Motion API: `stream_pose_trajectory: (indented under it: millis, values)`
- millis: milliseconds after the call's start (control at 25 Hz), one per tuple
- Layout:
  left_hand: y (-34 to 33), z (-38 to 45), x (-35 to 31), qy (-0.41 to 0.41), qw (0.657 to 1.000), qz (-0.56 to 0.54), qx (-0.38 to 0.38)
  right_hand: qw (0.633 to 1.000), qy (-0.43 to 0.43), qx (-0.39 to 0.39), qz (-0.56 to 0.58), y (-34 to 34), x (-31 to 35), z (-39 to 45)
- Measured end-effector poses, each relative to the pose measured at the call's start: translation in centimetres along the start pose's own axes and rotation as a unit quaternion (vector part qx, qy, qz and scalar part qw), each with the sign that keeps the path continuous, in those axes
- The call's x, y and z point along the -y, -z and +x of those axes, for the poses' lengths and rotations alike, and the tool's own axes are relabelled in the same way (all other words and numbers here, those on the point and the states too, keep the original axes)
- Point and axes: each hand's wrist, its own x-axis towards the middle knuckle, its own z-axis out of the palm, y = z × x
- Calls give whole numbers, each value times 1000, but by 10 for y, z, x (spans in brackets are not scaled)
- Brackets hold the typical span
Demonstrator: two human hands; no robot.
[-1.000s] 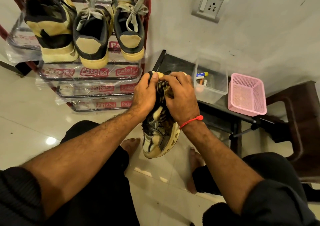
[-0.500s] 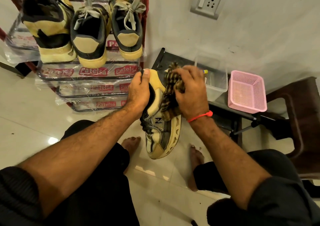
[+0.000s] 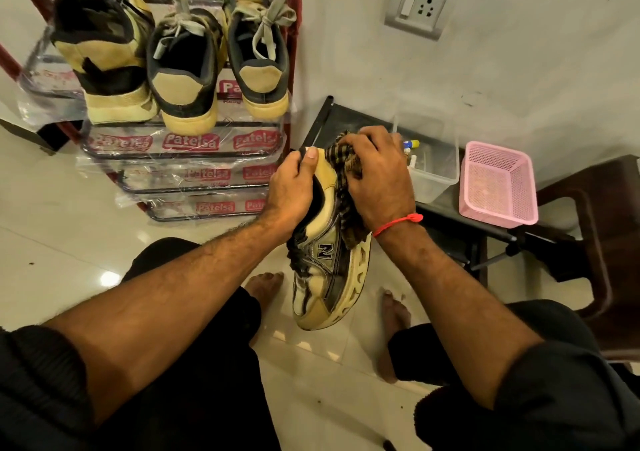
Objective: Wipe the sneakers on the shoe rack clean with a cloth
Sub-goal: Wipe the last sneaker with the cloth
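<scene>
A seated person's left hand (image 3: 294, 187) grips the heel of a tan sneaker (image 3: 325, 270), toe pointing down above the floor. Their right hand (image 3: 379, 177) clutches a checked cloth (image 3: 348, 163) against its side. Three sneakers (image 3: 187, 70) sit on the shoe rack (image 3: 188, 154) nearby.

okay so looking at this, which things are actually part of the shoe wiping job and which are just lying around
Part of the job:
left hand gripping the sneaker
right hand pressing the checked cloth on it
three sneakers on the shoe rack

Just lying about:
pink basket
clear tub
wall socket
</scene>
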Motion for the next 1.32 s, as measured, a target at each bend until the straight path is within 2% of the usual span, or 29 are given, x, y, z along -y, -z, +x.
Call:
stream_pose_trajectory:
  millis: [80,160,240,280,360,440,480,520,560,640,720,840,960,1080,1200,1320]
  values:
    - [4,4,2,12,1000,-8,-14,998,45,44,13,-3,3,-16]
    - [10,6,3,40,999,-14,-30,984,92,136,63,-2,3,-48]
    - [13,8,5,58,998,-8,-34,967,85,206,123,8,-2,-68]
    - [14,8,5,67,997,-1,-25,969,57,191,147,13,-5,-69]
    - [9,7,6,80,997,6,0,983,-42,68,168,22,-14,-56]
    - [6,5,6,86,996,4,20,968,-129,-86,199,29,-18,-38]
    - [5,5,6,83,996,3,23,955,-152,-124,223,29,-16,-34]
    - [5,6,5,84,996,2,23,949,-161,-117,246,27,-10,-35]
    - [4,6,5,86,996,-4,24,953,-151,-71,254,23,-4,-40]
    - [4,8,7,101,994,-15,27,968,-93,62,223,13,5,-54]
    - [5,7,8,116,993,-13,18,978,-43,118,169,3,3,-63]
    - [8,4,9,112,993,-18,14,988,-47,121,84,-6,-2,-65]
    - [5,5,13,108,993,-32,17,982,-110,114,107,-8,0,-61]
    - [7,9,7,133,988,-64,-48,989,-43,90,105,-6,2,-65]
    - [17,20,4,157,979,-55,-118,988,20,120,99,-3,10,-83]
    - [14,12,3,117,991,-27,-56,994,11,75,84,-2,2,-67]
